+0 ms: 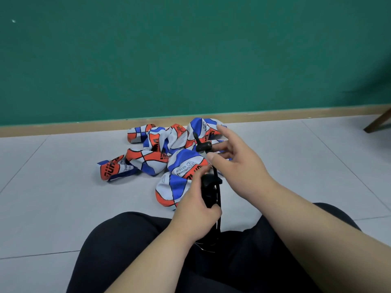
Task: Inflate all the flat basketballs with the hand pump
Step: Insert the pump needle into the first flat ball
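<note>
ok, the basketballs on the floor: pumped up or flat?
Flat. The basketballs lie crumpled and folded in a pile on the floor; none shows a round shape.

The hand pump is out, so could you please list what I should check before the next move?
1. Pump secured: left hand grips the hand pump by its body. Ok.
2. Free hand: right hand is open, fingers spread beside the pump's upper end. Ok.
3. Ball picked: the flat basketballs all lie piled on the floor, none in the hands. Not ok.
4. Needle fitted: too small to see. Cannot tell.
5. Valve found on the nearest ball: none visible. Cannot tell.
</note>
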